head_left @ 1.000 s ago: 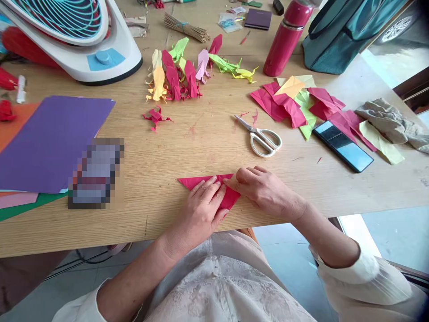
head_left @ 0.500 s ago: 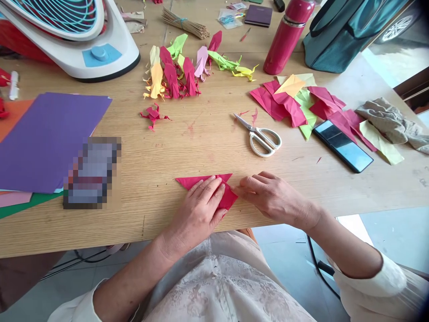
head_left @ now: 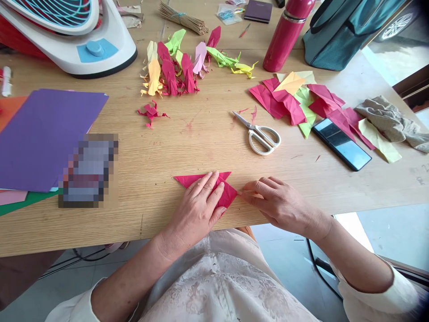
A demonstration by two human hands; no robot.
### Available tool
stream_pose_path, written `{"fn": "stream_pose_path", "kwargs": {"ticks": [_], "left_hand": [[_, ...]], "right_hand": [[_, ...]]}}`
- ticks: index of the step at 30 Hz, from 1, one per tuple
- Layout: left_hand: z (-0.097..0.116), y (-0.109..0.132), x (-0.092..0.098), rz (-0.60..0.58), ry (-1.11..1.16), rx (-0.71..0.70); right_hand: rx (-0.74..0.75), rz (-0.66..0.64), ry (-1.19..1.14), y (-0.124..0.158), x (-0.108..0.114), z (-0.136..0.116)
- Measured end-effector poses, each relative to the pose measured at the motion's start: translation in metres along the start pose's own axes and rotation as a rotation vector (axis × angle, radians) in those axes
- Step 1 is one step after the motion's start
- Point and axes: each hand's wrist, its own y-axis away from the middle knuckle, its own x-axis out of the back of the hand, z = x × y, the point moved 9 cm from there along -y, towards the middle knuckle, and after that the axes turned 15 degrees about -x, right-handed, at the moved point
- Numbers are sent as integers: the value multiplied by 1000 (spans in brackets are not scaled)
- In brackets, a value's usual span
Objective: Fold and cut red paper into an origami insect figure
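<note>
A folded sheet of red origami paper lies on the table near its front edge, with pointed corners sticking out to the left and upper right. My left hand rests flat across its middle with the fingers stretched out, covering part of the folds. At the paper's right corner my right hand has its fingers bent in a pinch, the fingertips at the very tip. The grip itself is partly hidden. Scissors with white handles lie beyond my right hand.
Folded paper figures stand at the back, with a small red one nearer. Creased papers and a phone lie right. A red bottle stands behind. Purple sheets and a fan are left.
My right hand has shifted slightly to the right and its fingers have turned a little at the paper's corner. My left hand stays flat on the paper. The view has moved slightly.
</note>
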Motion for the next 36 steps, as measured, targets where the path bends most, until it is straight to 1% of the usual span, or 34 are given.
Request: {"fn": "stream_pose_path", "kwargs": {"ticks": [5, 9, 13, 16, 21, 25, 29, 36], "left_hand": [[0, 0, -1, -12, -19, 3], [0, 1, -1, -4, -20, 4], [-1, 2, -1, 8, -17, -3], [-3, 2, -1, 4, -12, 15], [-4, 1, 0, 7, 0, 35], [-4, 0, 2, 28, 30, 44], [-6, 2, 3, 50, 83, 69], [-6, 4, 2, 65, 76, 59]], "right_hand": [[-11, 12, 12, 1, 3, -2], [-47, 42, 11, -10, 2, -3], [-83, 65, 79, -22, -5, -5], [-84, 56, 113, -26, -10, -6], [-115, 14, 143, -27, -11, -8], [-142, 8, 128, -31, -12, -8], [-164, -11, 91, -37, -16, -6], [-148, -18, 107, -41, -20, -5]]}}
